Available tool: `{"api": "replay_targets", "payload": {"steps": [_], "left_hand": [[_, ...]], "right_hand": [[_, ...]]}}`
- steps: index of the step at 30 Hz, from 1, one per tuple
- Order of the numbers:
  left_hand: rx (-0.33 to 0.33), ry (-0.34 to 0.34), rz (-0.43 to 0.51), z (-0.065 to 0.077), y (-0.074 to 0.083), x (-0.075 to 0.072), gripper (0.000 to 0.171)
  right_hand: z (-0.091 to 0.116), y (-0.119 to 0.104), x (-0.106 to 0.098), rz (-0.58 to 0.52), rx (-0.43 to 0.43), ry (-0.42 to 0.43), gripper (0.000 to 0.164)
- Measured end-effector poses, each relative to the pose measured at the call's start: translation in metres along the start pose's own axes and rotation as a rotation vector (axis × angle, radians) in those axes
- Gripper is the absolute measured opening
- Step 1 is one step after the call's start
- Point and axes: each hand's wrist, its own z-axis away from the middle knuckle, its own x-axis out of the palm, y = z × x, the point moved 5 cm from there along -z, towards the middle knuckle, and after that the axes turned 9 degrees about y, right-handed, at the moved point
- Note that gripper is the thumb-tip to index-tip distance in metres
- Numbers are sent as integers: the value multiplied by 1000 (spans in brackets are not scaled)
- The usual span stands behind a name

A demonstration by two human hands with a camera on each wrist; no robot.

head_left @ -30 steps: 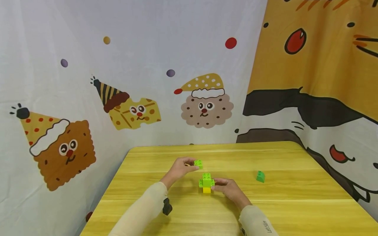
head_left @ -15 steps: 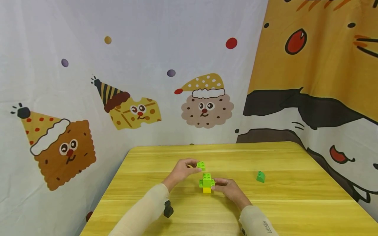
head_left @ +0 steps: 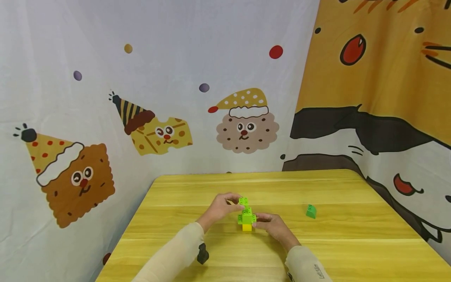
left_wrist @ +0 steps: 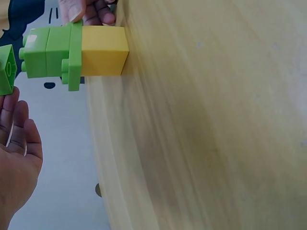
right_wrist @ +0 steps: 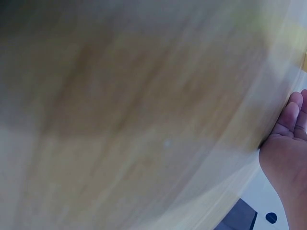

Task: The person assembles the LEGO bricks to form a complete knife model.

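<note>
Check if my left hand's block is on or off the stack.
Off: the left wrist view shows the green block, hollow underside visible, apart from the stack.

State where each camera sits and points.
Head: on the head, facing forward and down over the table; left hand, right hand and sleeves show.
Left wrist: on that wrist, facing the block stack; both hands show.
Right wrist: on that wrist, facing the table; right hand shows.
Head and left wrist share the block stack.

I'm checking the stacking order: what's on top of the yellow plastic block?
A thin, wide green plastic plate, then two stacked green plastic blocks. The left hand holds another green plastic block above them, apart. The plate hides the top of the yellow block.
</note>
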Motion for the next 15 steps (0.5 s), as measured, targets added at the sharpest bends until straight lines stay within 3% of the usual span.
{"api": "replay_targets", "payload": {"steps": [15], "left_hand": [[-4,-27,-64,6,-3,9,28]], "right_hand": [[-1,1,1,-10,-8,17,49]]}}
